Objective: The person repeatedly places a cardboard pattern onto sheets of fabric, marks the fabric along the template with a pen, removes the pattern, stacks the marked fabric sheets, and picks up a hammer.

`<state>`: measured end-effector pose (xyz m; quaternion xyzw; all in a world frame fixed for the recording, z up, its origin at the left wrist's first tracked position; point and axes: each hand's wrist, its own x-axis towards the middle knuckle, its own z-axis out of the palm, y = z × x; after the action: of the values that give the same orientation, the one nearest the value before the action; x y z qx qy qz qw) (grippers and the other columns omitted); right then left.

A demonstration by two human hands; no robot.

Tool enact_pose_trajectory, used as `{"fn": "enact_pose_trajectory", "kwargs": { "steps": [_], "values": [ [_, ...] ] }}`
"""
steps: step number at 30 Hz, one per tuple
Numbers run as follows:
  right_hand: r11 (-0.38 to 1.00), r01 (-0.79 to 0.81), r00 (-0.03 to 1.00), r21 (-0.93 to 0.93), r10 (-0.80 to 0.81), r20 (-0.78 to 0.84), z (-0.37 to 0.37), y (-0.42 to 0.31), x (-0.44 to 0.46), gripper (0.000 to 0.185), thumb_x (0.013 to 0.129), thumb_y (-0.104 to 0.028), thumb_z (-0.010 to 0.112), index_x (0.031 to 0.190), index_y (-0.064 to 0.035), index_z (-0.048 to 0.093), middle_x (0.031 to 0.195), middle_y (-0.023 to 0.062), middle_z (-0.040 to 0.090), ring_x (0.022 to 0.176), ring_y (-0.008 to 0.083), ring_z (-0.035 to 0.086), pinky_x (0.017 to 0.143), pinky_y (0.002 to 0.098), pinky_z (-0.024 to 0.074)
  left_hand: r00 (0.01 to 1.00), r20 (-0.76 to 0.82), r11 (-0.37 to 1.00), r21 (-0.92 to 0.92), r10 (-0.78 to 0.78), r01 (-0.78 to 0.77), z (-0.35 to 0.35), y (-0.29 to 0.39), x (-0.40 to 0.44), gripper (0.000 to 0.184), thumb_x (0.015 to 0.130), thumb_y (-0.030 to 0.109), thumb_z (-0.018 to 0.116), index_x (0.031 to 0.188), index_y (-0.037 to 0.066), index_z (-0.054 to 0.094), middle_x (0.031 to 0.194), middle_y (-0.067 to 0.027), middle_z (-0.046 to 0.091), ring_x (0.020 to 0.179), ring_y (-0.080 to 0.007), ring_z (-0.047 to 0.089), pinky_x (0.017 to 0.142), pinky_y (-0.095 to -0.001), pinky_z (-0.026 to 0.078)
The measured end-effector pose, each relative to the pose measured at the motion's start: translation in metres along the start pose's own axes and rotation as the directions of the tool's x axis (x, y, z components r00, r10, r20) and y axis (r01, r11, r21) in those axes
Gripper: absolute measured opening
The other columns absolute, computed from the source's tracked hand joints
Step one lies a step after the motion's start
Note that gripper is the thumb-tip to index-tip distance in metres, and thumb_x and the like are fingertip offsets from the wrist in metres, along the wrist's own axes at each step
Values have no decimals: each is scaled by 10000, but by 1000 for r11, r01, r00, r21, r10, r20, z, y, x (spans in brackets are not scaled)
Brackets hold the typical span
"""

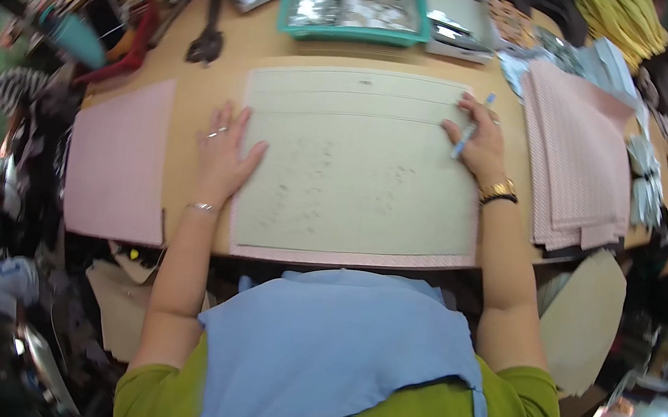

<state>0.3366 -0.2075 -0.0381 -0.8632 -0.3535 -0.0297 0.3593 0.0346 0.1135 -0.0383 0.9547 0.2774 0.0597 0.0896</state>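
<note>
A pale grey-green pattern sheet [356, 169] with ruled lines near its far edge and faint handwriting lies on pink fabric [361, 260], which shows along the near and left edges. My left hand [223, 156] rests flat with fingers spread at the sheet's left edge, the thumb over the margin. At the far right corner, my right hand [484, 144] holds a white and blue pen [458, 147] between its fingers, with fingertips on or close to the sheet. Whether the pen tip touches anything is unclear.
A pink fabric piece [120, 163] lies at the left, and a folded pink stack [573, 156] at the right. Along the back stand a teal basket [352, 40] of small packets and an open grey box [461, 14]. Dark scissors-like handles [205, 46] lie back left. Other people work at both sides.
</note>
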Motion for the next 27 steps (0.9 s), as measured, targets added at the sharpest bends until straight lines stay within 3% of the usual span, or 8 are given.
{"fn": "enact_pose_trajectory", "kwargs": {
  "steps": [5, 11, 14, 16, 18, 21, 23, 27],
  "values": [
    [994, 84, 995, 70, -80, -60, 7, 7, 0, 454, 741, -222, 809, 1124, -65, 621, 1253, 107, 624, 1121, 283, 560, 976, 364, 454, 973, -132, 980, 97, 187, -175, 2, 2, 1, 682, 877, 499, 556, 1444, 160, 387, 1532, -191, 273, 1429, -372, 221, 1096, -649, 173],
    [996, 80, 995, 34, -78, -57, 7, 8, 0, 459, 750, -203, 810, 1144, -67, 617, 1231, 125, 625, 1087, 263, 562, 968, 344, 459, 945, 155, 953, 55, 286, -298, -26, 14, 16, 865, 740, 603, 673, 1398, 106, 413, 1501, -177, 334, 1386, -315, 330, 1126, -585, 192],
    [989, 98, 993, 109, -90, -77, 16, 36, 3, 400, 860, -312, 706, 1174, -82, 618, 1160, 99, 636, 1049, 218, 557, 939, 326, 462, 908, 322, 949, 74, 268, -306, -52, 29, 21, 1080, 576, 672, 767, 1421, 118, 386, 1485, -213, 348, 1381, -339, 339, 1121, -582, 206],
    [932, 58, 989, 359, -4, -150, 12, 46, 6, 416, 931, -408, 572, 1189, -86, 620, 1108, 68, 628, 1010, 175, 547, 901, 321, 467, 893, 369, 938, 128, 256, -322, -58, 38, 23, 1179, 491, 691, 792, 1430, 116, 371, 1464, -225, 368, 1357, -348, 370, 1106, -573, 238],
    [781, -146, 934, 607, 311, -175, 8, 21, 1, 572, 1009, -525, 320, 1216, -84, 620, 1024, 36, 622, 929, 119, 548, 841, 312, 477, 880, 412, 928, 173, 238, -331, -60, 46, 28, 1236, 447, 701, 806, 1439, 114, 358, 1443, -237, 386, 1329, -355, 404, 1087, -565, 270],
    [769, -111, 978, 629, 197, -68, 10, -29, -14, 501, 1027, -443, 368, 1234, -55, 609, 960, 33, 620, 837, 105, 549, 804, 281, 482, 867, 450, 920, 204, 214, -333, -57, 49, 32, 1258, 437, 703, 811, 1446, 112, 346, 1416, -244, 407, 1281, -358, 455, 1050, -550, 321],
    [653, -107, 994, 750, 74, 78, 29, -86, -40, 313, 961, -171, 585, 1221, 2, 601, 1033, 77, 661, 894, 124, 620, 795, 253, 506, 872, 433, 919, 200, 228, -340, -52, 46, 33, 1269, 427, 702, 815, 1448, 115, 344, 1403, -238, 419, 1249, -358, 486, 1019, -538, 359],
    [686, -180, 823, 705, -287, 490, 58, -177, -90, 172, 907, -89, 603, 1043, -20, 683, 955, 77, 699, 871, 124, 653, 771, 274, 531, 868, 455, 926, 202, 199, -318, -47, 47, 37, 1269, 426, 684, 829, 1451, 121, 337, 1393, -224, 426, 1243, -358, 491, 982, -520, 403]
  ]
}}
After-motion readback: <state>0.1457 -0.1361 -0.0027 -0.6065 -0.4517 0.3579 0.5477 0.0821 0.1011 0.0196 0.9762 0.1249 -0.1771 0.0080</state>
